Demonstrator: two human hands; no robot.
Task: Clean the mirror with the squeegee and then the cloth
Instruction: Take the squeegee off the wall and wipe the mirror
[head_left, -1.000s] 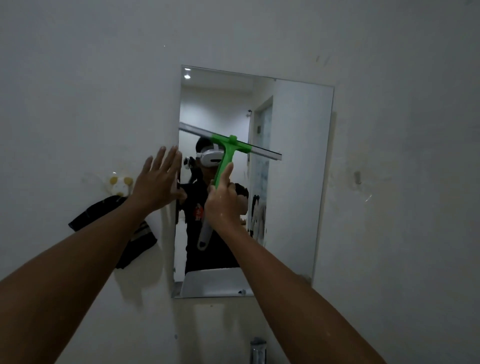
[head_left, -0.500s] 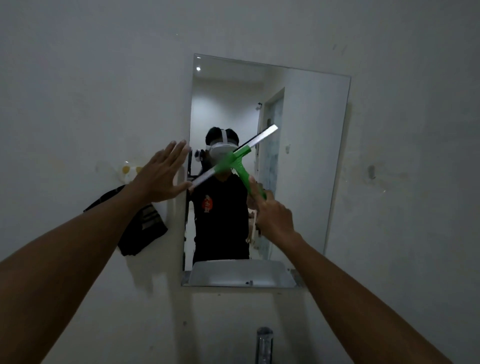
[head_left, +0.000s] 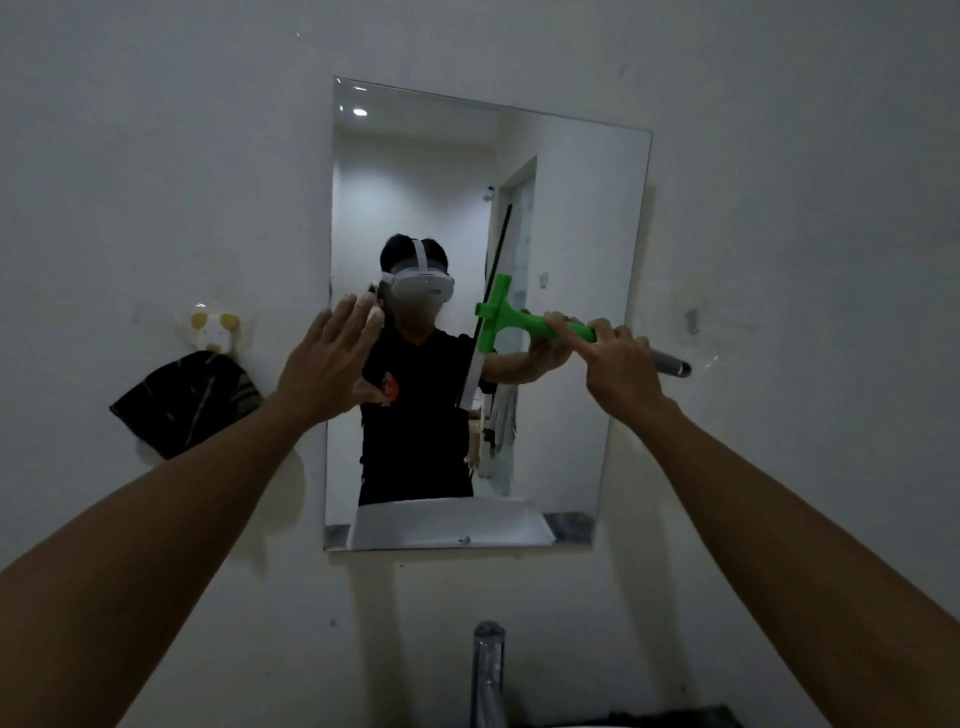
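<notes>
No text, label or number is legible anywhere in the view.

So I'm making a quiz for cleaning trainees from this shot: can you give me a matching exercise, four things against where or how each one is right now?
Things:
1. squeegee
2. left hand
3. dark cloth
4. tap

Places or states:
A. hanging on the wall, left of the mirror
B. open and flat at the mirror's left edge
C. below the mirror, at the bottom of the view
D. blade near upright on the glass, handle gripped in the right hand

Pairs: 1-D, 2-B, 3-A, 4-C
</notes>
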